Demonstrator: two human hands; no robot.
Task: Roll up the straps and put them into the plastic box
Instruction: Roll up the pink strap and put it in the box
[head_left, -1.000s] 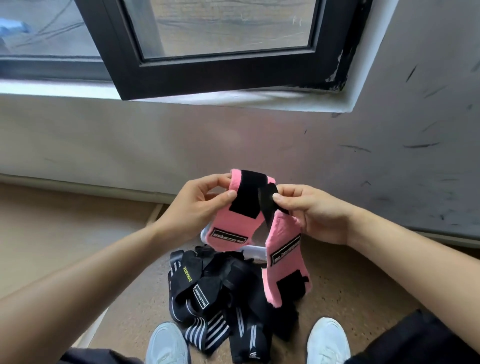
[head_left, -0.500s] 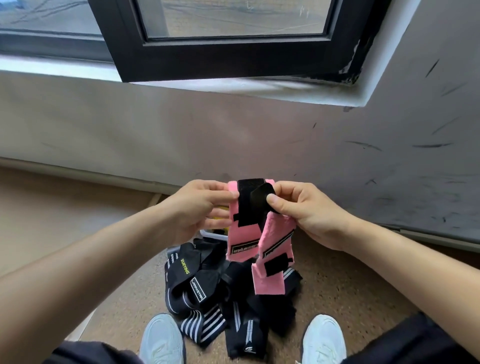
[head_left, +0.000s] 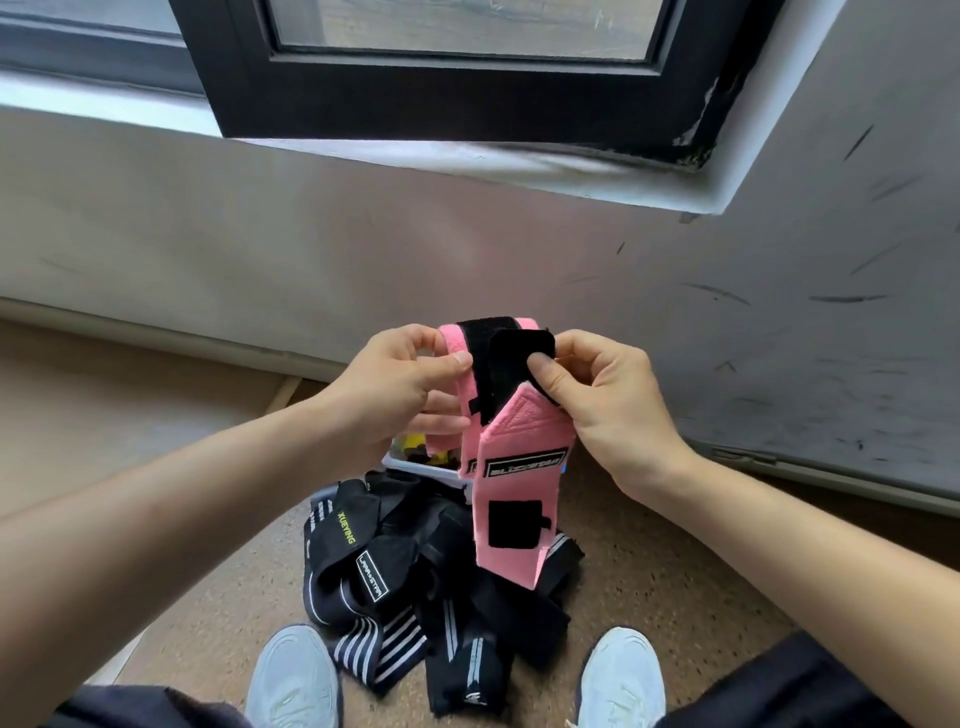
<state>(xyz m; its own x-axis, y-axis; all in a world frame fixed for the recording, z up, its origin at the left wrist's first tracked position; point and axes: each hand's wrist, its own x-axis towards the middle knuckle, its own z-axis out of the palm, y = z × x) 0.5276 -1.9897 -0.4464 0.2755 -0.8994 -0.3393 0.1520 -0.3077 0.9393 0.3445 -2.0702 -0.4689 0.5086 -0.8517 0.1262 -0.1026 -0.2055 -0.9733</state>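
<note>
The pink strap (head_left: 511, 478) is held up in the air in front of the person, between both hands. It is folded over at the top, so one part hangs behind and one part hangs in front. It has black fuzzy patches on it, one at the top fold and one lower down on the front part, and a black label with letters sits in the middle. The left hand (head_left: 400, 395) pinches the left edge of the strap near the top, with the thumb pressed on the front. The right hand (head_left: 597, 400) pinches the black tab at the top right, thumb on the front and fingers behind. The bottom end of the strap hangs loose over a pile of black straps (head_left: 415, 582) on the floor. Some of these have white stripes, and one has yellow letters. Just behind the pile, partly hidden by the pink strap and the left hand, is the plastic box (head_left: 415, 467); something yellow and dark shows inside it. Two white shoes (head_left: 293, 678) show at the bottom, one on each side of the pile. The floor (head_left: 675, 571) is brown and speckled. Behind it all is a grey wall (head_left: 311, 260) with dark marks, and above that a black window frame (head_left: 467, 88)
</note>
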